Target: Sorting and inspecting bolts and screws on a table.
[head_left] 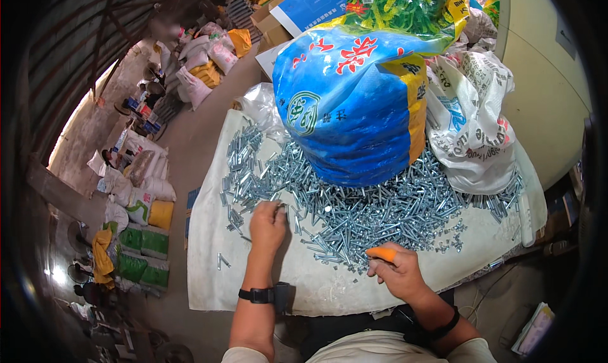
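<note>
Silvery screw-like metal fasteners (380, 217) lie in a wide loose heap across the pale table covering (304, 287). At the heap's left edge is my left hand (268, 225), back upward and fingers curled in; whatever they hold is hidden. Closer to me, by the near right edge of the heap, my right hand (400, 275) has its thumb and fingers drawn together. An orange finger cover (381, 253) is on one of its fingers. Anything pinched there is too small to make out. A few single fasteners (223, 260) lie apart, left of my left forearm.
A big blue and yellow sack (354, 110) stands in the heap, with a white woven sack (475, 129) to its right. Clear plastic (263, 108) lies at the table's far left. Stacked sacks (142, 249) line the floor beyond, and a cardboard box (278, 15) stands behind.
</note>
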Motion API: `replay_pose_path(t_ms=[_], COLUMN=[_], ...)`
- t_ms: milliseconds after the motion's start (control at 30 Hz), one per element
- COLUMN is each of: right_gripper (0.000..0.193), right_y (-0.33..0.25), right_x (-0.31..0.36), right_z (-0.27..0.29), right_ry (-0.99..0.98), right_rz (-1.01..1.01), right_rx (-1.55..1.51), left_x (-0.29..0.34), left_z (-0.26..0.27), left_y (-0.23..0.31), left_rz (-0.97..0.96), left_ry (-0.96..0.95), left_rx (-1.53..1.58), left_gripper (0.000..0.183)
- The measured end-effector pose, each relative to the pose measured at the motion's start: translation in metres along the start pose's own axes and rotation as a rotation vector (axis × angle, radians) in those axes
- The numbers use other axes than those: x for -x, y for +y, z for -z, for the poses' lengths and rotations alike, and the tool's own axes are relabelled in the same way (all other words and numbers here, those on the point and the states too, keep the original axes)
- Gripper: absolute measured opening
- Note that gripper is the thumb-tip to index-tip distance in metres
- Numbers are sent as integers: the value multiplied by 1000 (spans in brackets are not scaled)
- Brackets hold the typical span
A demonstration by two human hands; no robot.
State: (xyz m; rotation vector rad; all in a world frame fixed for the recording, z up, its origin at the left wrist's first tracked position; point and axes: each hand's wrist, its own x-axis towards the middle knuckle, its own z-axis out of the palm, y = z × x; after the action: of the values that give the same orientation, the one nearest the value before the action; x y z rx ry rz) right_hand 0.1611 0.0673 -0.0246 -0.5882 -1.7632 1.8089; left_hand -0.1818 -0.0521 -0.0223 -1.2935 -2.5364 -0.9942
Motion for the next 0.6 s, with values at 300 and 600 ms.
replay_pose_path(t_ms=[300,600], right_gripper=[21,20], right_y=[5,0], right_x=[0,-1], right_z=[1,0], right_ry=[31,14], right_rz=[-38,-38], right_rx=[-42,-64], left_x=[14,-12], left_z=[-28,-13], left_y=[53,-5], left_rz=[5,85], left_ry=[-138,96], left_rx=[278,-269], left_gripper=[10,8])
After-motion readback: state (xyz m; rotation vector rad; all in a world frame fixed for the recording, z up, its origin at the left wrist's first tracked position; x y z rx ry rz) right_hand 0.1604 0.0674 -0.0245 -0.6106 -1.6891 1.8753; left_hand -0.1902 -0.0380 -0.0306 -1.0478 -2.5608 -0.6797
